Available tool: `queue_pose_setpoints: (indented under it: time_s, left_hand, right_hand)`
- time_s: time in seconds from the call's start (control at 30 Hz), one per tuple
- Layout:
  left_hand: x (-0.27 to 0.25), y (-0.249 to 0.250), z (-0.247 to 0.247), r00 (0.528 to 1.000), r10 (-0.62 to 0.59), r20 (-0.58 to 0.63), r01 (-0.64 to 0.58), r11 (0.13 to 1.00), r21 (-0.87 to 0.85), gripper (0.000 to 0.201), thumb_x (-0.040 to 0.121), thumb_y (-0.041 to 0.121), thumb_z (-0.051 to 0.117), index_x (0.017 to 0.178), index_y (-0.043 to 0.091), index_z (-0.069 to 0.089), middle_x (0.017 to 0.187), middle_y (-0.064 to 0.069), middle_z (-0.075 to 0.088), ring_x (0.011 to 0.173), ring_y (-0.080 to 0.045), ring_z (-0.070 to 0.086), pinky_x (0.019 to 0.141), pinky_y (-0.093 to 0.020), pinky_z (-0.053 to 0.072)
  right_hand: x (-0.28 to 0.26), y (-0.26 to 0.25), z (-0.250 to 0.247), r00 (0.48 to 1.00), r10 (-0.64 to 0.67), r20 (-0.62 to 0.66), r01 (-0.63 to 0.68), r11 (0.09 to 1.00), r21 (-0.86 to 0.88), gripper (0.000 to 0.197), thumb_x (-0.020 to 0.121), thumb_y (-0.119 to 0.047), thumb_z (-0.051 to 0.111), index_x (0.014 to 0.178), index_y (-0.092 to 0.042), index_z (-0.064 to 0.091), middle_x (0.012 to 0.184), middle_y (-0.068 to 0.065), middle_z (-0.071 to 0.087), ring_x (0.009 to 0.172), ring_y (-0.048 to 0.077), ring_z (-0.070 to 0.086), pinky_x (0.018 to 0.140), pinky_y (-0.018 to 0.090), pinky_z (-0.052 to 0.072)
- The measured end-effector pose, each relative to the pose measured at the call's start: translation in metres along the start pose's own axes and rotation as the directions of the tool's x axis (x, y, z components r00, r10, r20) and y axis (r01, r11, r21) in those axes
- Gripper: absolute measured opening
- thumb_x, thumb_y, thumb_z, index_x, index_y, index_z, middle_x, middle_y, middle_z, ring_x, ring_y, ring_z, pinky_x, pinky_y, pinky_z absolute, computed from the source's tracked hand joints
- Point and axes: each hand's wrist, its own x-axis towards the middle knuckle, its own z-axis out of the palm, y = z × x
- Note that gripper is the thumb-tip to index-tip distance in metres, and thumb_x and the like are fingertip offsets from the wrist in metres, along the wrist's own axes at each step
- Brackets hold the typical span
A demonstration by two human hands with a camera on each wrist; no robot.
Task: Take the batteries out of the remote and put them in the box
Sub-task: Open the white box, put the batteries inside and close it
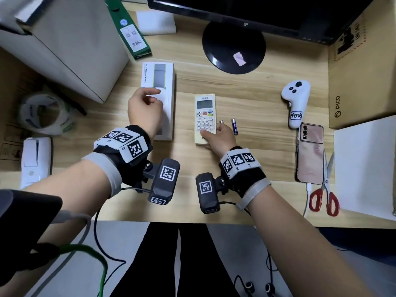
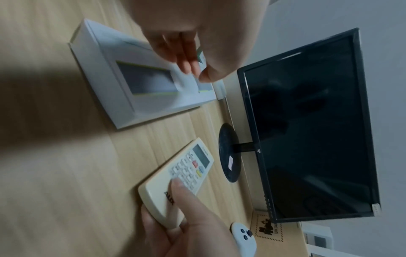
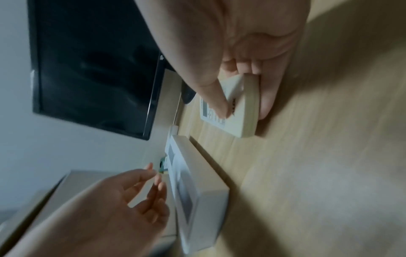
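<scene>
Wooden desk [image 1: 252, 86], "PICO Motion Tracker" box [image 1: 158, 78], right hand [image 1: 218, 137] gripping remote [image 1: 204, 116]

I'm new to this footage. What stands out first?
Mid-desk, the right hand grips the near end of a cream remote, buttons up, with two batteries lying loose beside it. To the left, the left hand hovers over a closed white box.

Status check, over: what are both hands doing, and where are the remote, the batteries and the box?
Right hand grips remote near end, face up on desk. Left hand open over closed white box. Two batteries loose on desk beside remote. Nothing blocking.
</scene>
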Motion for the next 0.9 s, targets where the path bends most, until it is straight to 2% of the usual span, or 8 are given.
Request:
queue_pose_setpoints:
  time_s: [0.1,0.2,0.37,0.47,0.53,0.67,0.8,0.9]
  left_hand:
    - [0.002,-0.005,-0.004,0.997,-0.020,-0.068,0.031,0.986,0.162,0.044,0.072,0.022,0.060,0.116,0.023,0.057,0.123,-0.009,0.052,0.113,-0.025,0.051,0.100,-0.036,0.043]
    - [0.000,-0.005,-0.002,0.997,-0.067,-0.048,0.078,0.956,0.283,0.070,0.073,0.027,0.072,0.135,0.024,0.039,0.140,-0.011,0.035,0.130,-0.027,0.034,0.105,-0.028,0.028]
    - [0.005,-0.010,-0.003,0.974,-0.223,0.039,0.192,0.906,0.378,0.102,0.065,0.032,0.080,0.147,0.021,0.021,0.143,-0.013,0.032,0.132,-0.031,0.034,0.109,-0.039,0.035]
    - [0.013,-0.012,-0.004,0.939,-0.342,0.040,0.309,0.887,0.343,0.105,0.049,0.039,0.085,0.138,0.010,0.037,0.136,-0.011,0.048,0.120,-0.028,0.051,0.099,-0.042,0.046]
    - [0.015,-0.012,-0.005,0.917,-0.387,0.095,0.354,0.902,0.248,0.086,0.044,0.036,0.087,0.119,0.006,0.056,0.118,-0.010,0.065,0.100,-0.027,0.064,0.088,-0.040,0.054]
    - [0.009,-0.005,-0.002,0.955,-0.235,0.179,0.220,0.970,0.100,0.060,0.060,0.020,0.079,0.115,0.006,0.060,0.112,-0.009,0.068,0.099,-0.025,0.065,0.083,-0.034,0.054]
    - [-0.020,0.017,0.000,0.915,-0.020,0.403,0.035,0.999,-0.031,0.056,0.061,0.025,0.069,0.113,0.022,0.051,0.101,0.008,0.064,0.086,-0.005,0.060,0.077,-0.018,0.051]
    - [-0.033,0.028,0.000,0.800,0.064,0.596,-0.003,0.995,-0.103,0.074,0.059,0.029,0.071,0.128,0.030,0.043,0.110,0.005,0.063,0.093,-0.010,0.062,0.075,-0.022,0.055]
  right_hand:
    - [-0.001,0.001,-0.006,0.997,-0.058,-0.050,0.048,0.982,-0.182,0.029,0.082,-0.016,0.059,0.111,-0.010,0.059,0.116,0.007,0.067,0.104,0.024,0.064,0.092,0.036,0.050]
    - [-0.001,0.006,-0.012,0.992,-0.106,-0.066,0.084,0.960,-0.268,0.029,0.081,-0.018,0.060,0.109,-0.010,0.060,0.109,0.005,0.069,0.101,0.021,0.063,0.085,0.026,0.046]
    - [-0.002,0.004,-0.024,0.985,-0.136,-0.102,0.086,0.916,-0.392,0.026,0.082,-0.021,0.056,0.106,-0.012,0.060,0.100,0.003,0.067,0.101,0.021,0.060,0.078,0.023,0.037]
    - [-0.004,-0.002,-0.031,0.976,-0.182,-0.123,0.120,0.911,-0.394,0.021,0.083,-0.022,0.053,0.102,-0.015,0.061,0.093,-0.002,0.064,0.094,0.018,0.057,0.078,0.022,0.037]
    - [-0.003,-0.007,-0.029,0.977,-0.187,-0.101,0.141,0.926,-0.349,0.013,0.083,-0.023,0.053,0.093,-0.021,0.061,0.080,-0.009,0.059,0.087,0.015,0.056,0.078,0.022,0.039]
    - [-0.007,-0.021,-0.009,0.977,-0.204,0.059,0.211,0.963,-0.165,0.007,0.081,-0.030,0.057,0.081,-0.024,0.059,0.081,0.000,0.063,0.080,0.019,0.058,0.082,0.041,0.053]
    - [-0.018,-0.039,0.002,0.938,-0.234,0.255,0.255,0.966,-0.052,0.046,0.090,-0.035,0.052,0.130,-0.014,0.043,0.101,0.000,0.056,0.085,0.009,0.054,0.063,0.008,0.044]
    - [-0.022,-0.048,-0.001,0.929,-0.254,0.269,0.221,0.964,0.146,0.050,0.091,-0.026,0.053,0.134,-0.010,0.036,0.106,0.002,0.058,0.079,-0.001,0.057,0.057,0.002,0.045]
